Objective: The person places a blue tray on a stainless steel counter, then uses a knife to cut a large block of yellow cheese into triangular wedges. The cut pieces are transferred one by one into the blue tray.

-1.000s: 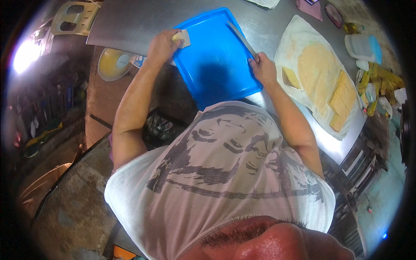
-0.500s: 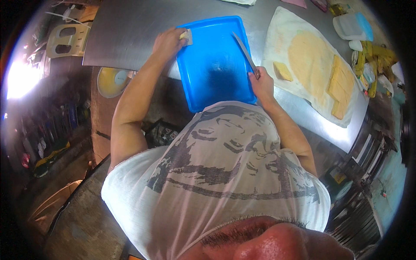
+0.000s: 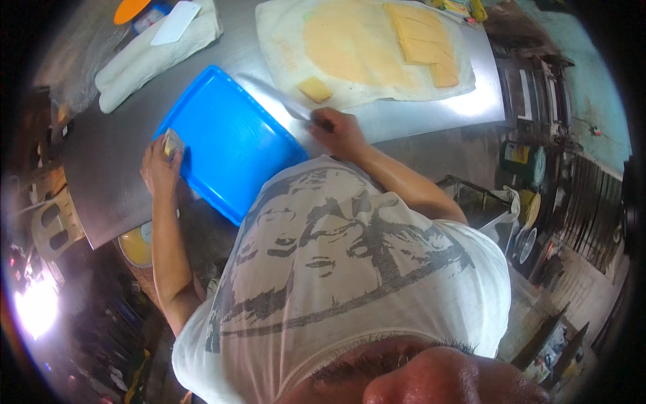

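Observation:
My left hand (image 3: 160, 167) is closed on a small pale piece (image 3: 173, 143) with yellow on it, at the left rim of a blue plastic tray (image 3: 232, 145); I cannot make out its kind. The tray's near end sticks out past the table edge, close to my shirt. To the right of the tray, my right hand (image 3: 336, 133) grips a knife (image 3: 297, 108), its blade blurred and pointing up and left. Just beyond the blade, a small yellow square slab (image 3: 315, 89) lies on a white cloth (image 3: 282, 40). Larger yellow slabs (image 3: 417, 35) with cut lines rest farther right on it.
A metal table (image 3: 111, 168) carries everything. At the far left is a rolled white cloth (image 3: 155, 60) with a white flat piece (image 3: 176, 23) on top. A plastic chair (image 3: 57, 225) stands left of the table, and a green container (image 3: 521, 161) sits at the right.
The view has turned right. My right hand and the knife have left the tray's right rim and moved toward the small slab. My left hand still holds the pale piece at the tray's left rim.

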A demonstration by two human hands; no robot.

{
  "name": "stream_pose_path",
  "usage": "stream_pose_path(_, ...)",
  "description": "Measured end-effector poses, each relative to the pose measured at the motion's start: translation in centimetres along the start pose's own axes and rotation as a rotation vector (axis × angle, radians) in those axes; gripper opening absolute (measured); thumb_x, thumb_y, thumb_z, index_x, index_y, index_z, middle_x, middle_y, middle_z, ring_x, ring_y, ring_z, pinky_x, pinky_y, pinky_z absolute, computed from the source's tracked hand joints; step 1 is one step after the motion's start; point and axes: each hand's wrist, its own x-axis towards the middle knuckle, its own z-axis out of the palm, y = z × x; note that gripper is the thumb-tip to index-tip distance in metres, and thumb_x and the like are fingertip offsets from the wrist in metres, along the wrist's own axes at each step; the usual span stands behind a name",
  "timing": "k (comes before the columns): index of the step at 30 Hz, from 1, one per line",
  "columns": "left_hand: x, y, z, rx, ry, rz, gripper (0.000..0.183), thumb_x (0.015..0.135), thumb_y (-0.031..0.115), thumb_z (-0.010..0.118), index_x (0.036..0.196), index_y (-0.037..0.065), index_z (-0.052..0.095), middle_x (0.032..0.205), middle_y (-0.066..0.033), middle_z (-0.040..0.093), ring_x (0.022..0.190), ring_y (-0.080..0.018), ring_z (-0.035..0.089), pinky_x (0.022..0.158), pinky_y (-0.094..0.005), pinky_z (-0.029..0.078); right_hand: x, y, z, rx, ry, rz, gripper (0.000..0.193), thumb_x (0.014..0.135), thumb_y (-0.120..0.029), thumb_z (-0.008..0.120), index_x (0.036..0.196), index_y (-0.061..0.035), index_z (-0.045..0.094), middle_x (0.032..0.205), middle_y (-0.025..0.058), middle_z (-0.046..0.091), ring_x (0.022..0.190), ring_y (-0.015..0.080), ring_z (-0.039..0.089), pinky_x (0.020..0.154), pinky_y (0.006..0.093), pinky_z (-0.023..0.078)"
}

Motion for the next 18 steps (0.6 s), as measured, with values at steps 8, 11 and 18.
stream_pose_path(8,1.3,7.0,-3.7,0.070,0.259,0.069,0.073,0.083,0.055,0.073,0.140,0.011,0.059,0.146,-0.0120,0.055,0.139,-0.0303,0.046,0.117,-0.0544,0.021,-5.1,14.4,-10.1,-0.019,0.644,0.283,0.034,0.092,-0.023,0.074,0.118,-0.0030,0.069,0.093,0.0091,0.074,0.081,0.0170,0.068,0.077,0.0329,0.055)
stream_pose_path(11,3.9,11.6,-3.0,-0.035,0.318,0.191,0.064,0.085,0.053,0.072,0.134,0.012,0.064,0.142,-0.0124,0.058,0.137,-0.0309,0.048,0.115,-0.0535,0.023,-7.7,19.1,-13.3,-0.200,0.719,0.408,0.038,0.092,-0.026,0.073,0.122,-0.0029,0.068,0.094,0.0109,0.074,0.082,0.0203,0.069,0.080,0.0346,0.055)
stream_pose_path(18,8.8,33.3,-0.6,-0.236,0.299,0.615,0.031,0.087,0.041,0.070,0.107,0.018,0.076,0.116,-0.0053,0.072,0.118,-0.0262,0.061,0.106,-0.0537,0.032,-8.4,24.0,-17.5,-0.256,0.692,0.490,0.038,0.093,-0.024,0.067,0.125,-0.0048,0.068,0.101,0.0152,0.075,0.094,0.0322,0.072,0.086,0.0408,0.055)
